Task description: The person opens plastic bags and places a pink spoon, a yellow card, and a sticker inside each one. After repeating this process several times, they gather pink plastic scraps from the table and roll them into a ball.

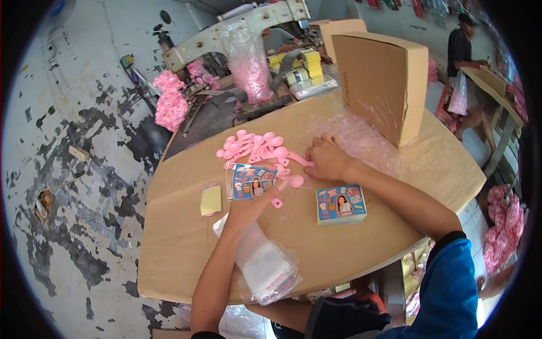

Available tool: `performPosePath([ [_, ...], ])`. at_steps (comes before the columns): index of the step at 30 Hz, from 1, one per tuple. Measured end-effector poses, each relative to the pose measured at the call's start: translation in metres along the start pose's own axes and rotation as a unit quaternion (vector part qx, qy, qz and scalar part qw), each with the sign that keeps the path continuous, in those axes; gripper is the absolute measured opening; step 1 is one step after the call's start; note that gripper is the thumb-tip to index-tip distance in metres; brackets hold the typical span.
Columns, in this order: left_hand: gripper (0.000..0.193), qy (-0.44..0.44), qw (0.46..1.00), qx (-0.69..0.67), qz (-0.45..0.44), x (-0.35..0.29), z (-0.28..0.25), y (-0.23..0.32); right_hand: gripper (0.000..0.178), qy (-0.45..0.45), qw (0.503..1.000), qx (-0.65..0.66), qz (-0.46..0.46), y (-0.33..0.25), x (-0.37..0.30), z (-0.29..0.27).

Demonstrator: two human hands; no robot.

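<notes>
My left hand (255, 207) grips a clear plastic bag with a blue printed card (244, 182) in it, held over the table. My right hand (327, 159) is closed, its fingertips on the handle end of a pink plastic spoon (299, 160). A loose pile of pink spoons (254, 146) lies just beyond both hands, and some spoons are partly covered by the card and my left hand. Below my right hand sits a neat stack of blue printed cards (341, 204). A sheaf of clear plastic bags (265, 263) rests by my left forearm.
A small pale yellow card (211, 200) lies left of my left hand. An upright cardboard box (378, 85) stands at the far right on the brown table (180, 243), beside crumpled clear film (361, 141). A machine (237, 28) and yellow bundles (307, 68) are at the back. Another person (460, 48) sits far right.
</notes>
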State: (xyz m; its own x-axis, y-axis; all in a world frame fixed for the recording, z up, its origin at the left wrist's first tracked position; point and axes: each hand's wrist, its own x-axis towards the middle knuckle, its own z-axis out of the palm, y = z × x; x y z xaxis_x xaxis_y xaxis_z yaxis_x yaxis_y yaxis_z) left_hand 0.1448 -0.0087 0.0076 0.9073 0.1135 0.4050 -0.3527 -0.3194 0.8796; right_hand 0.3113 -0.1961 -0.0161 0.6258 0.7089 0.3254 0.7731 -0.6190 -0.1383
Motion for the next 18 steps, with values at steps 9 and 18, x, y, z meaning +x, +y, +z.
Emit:
performPosePath([
  [9, 0.048, -0.041, 0.999, 0.023, -0.026, 0.005, 0.006, -0.003, 0.032, 0.033, 0.999, -0.013, -0.039, 0.005, -0.002, -0.007],
  [18, 0.041, 0.100, 0.992, -0.065, -0.038, 0.004, -0.007, 0.001, 0.025, 0.085, 0.918, 0.378, 0.078, 0.021, -0.008, -0.075],
])
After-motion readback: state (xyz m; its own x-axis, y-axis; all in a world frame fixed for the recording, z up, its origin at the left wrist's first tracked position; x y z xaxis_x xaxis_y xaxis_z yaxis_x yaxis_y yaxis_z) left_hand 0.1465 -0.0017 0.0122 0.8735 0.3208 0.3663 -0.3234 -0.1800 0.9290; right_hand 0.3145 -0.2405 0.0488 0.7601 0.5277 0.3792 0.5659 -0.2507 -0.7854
